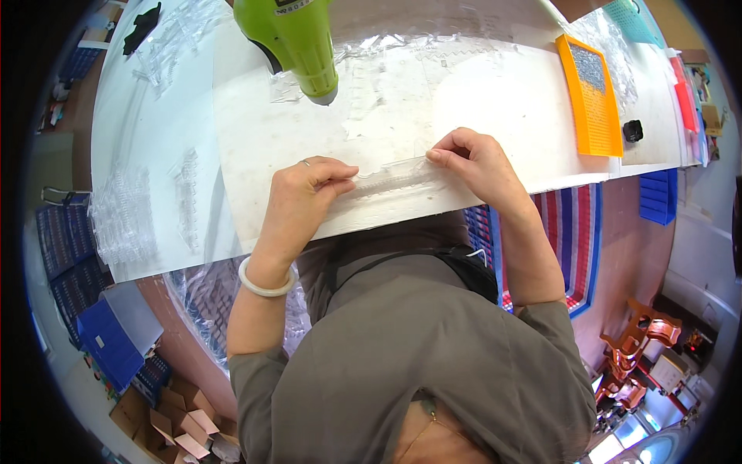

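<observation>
A clear plastic strip with a toothed edge [393,179] stretches between my hands near the front edge of the white work board. My left hand [303,195] pinches its left end between thumb and fingers. At the other end, the thumb and fingertips of my right hand [485,164] close on the strip. Its transparency makes the exact outline hard to read. Beyond my hands a green power tool [297,50] points nose down, its upper part cut off by the frame.
Several similar clear strips [124,213] lie in a pile at the left. An orange tray [591,124] holding small metal pieces sits at the right, beside a small black part [633,131]. Clear plastic pieces [386,46] line the back. A blue bin [658,196] is beyond the table's right edge.
</observation>
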Demonstrator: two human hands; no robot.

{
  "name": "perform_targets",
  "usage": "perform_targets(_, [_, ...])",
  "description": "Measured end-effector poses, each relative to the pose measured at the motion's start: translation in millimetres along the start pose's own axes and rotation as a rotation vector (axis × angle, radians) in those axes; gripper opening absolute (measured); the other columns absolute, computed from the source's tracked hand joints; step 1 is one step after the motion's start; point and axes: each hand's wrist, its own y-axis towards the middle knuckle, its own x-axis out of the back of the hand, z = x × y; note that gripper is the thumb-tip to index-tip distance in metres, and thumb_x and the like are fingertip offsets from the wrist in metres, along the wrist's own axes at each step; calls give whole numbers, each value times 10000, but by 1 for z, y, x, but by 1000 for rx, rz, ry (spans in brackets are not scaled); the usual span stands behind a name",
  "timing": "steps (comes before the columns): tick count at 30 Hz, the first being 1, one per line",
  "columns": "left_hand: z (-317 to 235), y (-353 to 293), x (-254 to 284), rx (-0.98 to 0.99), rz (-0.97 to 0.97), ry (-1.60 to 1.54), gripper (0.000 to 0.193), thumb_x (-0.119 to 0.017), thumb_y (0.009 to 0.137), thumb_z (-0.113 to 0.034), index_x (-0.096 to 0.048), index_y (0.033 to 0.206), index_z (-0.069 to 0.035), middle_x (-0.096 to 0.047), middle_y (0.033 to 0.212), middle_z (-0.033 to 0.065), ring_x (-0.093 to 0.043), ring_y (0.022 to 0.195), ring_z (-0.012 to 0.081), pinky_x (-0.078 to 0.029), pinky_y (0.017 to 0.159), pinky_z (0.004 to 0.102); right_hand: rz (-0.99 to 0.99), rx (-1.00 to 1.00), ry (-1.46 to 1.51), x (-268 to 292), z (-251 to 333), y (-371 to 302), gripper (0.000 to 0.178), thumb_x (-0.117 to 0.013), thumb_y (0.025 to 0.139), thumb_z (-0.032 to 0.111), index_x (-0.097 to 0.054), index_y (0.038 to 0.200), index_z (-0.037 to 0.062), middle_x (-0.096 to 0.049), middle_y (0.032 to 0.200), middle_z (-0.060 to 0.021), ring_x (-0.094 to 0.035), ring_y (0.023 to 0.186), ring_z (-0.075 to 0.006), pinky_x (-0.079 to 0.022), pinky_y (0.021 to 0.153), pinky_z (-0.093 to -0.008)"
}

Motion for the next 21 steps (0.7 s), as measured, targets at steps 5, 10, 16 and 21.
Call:
perform_targets(5, [1, 1, 3, 52, 20, -41, 210, -754, 834, 51, -800, 1034, 13, -777, 995, 104, -694, 853, 145, -535, 768, 268, 9, -10, -10, 0, 1, 0, 226, -756, 961, 200, -739, 976, -25, -706, 824, -46, -620, 784, -105, -516, 717, -275])
perform_targets(10, [-3, -2, -3, -42, -23, 98, 204, -740, 852, 44, -795, 1045, 7, -775, 993, 113, -705, 827, 166, -544, 761, 269, -11, -16, -15, -1, 1, -2, 221, -755, 959, 198, -736, 978, -21, -715, 841, -54, -629, 792, -113, -520, 732, -272])
perform_targets(16, [4, -6, -9, -116, -55, 120, 208, -750, 857, 22, -788, 1060, 2, -767, 995, 116, -716, 825, 205, -566, 760, 317, -8, 16, -26, -1, -1, -3, 191, -750, 963, 171, -723, 996, -15, -718, 870, -56, -633, 807, -115, -526, 752, -271])
perform_targets(21, [0, -10, -11, -225, -91, 267, 217, -809, 828, -42, -792, 1040, 0, -747, 1003, 115, -704, 826, 217, -560, 744, 311, -74, 114, -23, -8, -3, -6, 183, -744, 966, 157, -686, 1011, -10, -706, 891, -59, -638, 810, -124, -535, 756, -286])
